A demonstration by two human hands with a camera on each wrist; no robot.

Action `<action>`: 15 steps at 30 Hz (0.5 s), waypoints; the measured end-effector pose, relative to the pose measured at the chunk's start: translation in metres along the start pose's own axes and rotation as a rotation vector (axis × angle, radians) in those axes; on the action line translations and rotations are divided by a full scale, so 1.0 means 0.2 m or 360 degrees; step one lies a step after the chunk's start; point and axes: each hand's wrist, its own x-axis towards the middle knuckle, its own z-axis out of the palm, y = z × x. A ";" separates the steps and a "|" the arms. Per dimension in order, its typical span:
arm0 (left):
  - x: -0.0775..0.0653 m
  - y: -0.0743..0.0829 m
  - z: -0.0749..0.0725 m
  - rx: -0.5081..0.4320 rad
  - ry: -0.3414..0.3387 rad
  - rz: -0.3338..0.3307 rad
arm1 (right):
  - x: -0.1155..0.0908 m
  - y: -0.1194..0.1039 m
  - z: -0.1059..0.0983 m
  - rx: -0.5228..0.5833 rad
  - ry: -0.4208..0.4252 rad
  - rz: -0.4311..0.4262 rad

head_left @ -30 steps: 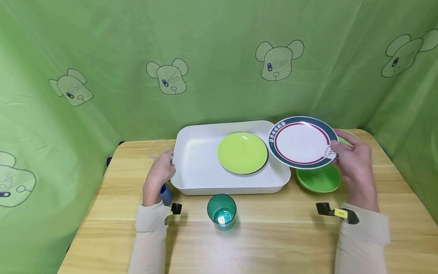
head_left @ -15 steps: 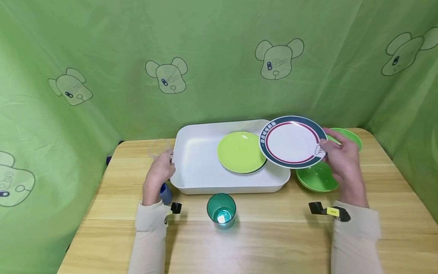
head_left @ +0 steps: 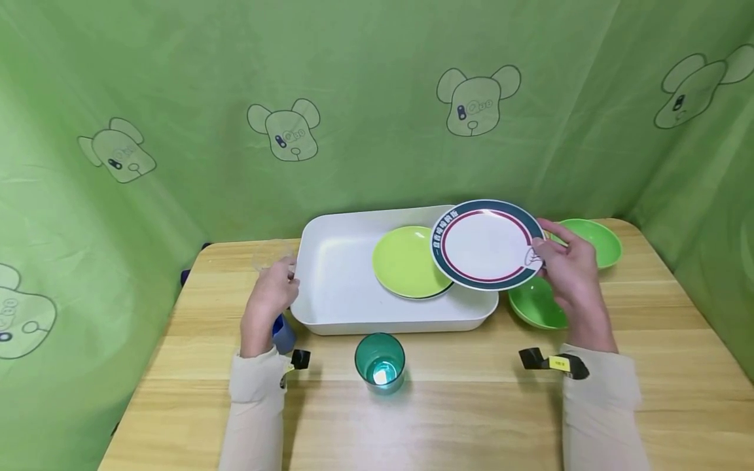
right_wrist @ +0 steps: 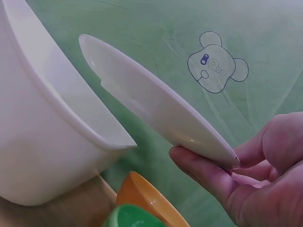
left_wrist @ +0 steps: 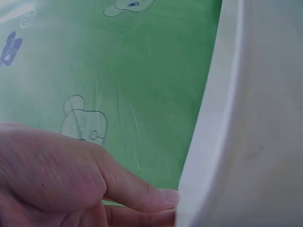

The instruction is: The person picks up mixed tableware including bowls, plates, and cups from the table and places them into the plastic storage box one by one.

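My right hand (head_left: 568, 265) pinches the right edge of a white plate (head_left: 485, 245) with a dark teal rim and a red ring. The plate is held in the air, tilted, over the right end of a white plastic tub (head_left: 336, 288). Inside the tub lies a lime-green plate (head_left: 406, 261) on top of another plate, of which only a dark edge shows. My left hand (head_left: 271, 294) holds the tub's left edge. In the left wrist view its thumb (left_wrist: 161, 198) touches the outer wall, with a finger just below, partly hidden.
A teal tumbler (head_left: 379, 363) stands in front of the tub. Green bowls (head_left: 536, 304) sit to its right, and an orange bowl (right_wrist: 149, 201) shows in the right wrist view. A blue cup (head_left: 284, 335) and a faint clear vessel (head_left: 268, 252) are by the left hand.
My right hand has carried the white plate leftward, farther over the tub and the lime-green plate. More of the green bowl at the back right is uncovered. The left hand stays at the tub's edge.
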 end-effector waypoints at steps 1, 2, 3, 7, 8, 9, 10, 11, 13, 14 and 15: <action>-0.01 0.01 -0.01 0.0016 0.0007 0.0001 | 0.00 0.00 0.01 0.0004 -0.0005 -0.0003; -0.02 0.01 -0.02 0.0040 0.0023 0.0000 | 0.00 0.00 0.01 0.0009 -0.0009 -0.0005; -0.04 0.02 -0.02 0.0062 0.0043 0.0005 | 0.00 0.00 0.02 0.0017 -0.0012 -0.0008; -0.08 0.06 -0.05 0.0086 0.0151 0.0052 | -0.01 0.00 0.04 0.0037 -0.0016 -0.0019; -0.09 0.06 -0.06 0.0064 0.0183 0.0088 | -0.01 0.00 0.05 0.0045 -0.0017 -0.0018; -0.09 0.07 -0.06 0.0019 0.0205 0.0124 | -0.01 0.00 0.05 0.0052 -0.0017 -0.0018; -0.09 0.08 -0.05 -0.0038 0.0217 0.0165 | -0.01 0.00 0.06 0.0061 -0.0018 -0.0017; -0.09 0.09 -0.05 -0.0088 0.0231 0.0209 | -0.01 0.00 0.07 0.0068 -0.0022 -0.0015; -0.08 0.10 -0.03 -0.0213 0.0233 0.0303 | -0.01 0.00 0.08 0.0086 -0.0030 -0.0011; -0.07 0.11 -0.02 -0.0272 0.0220 0.0342 | -0.01 0.00 0.09 0.0081 -0.0031 -0.0011; -0.07 0.12 0.00 -0.0330 0.0203 0.0372 | -0.02 0.00 0.10 0.0086 -0.0035 -0.0011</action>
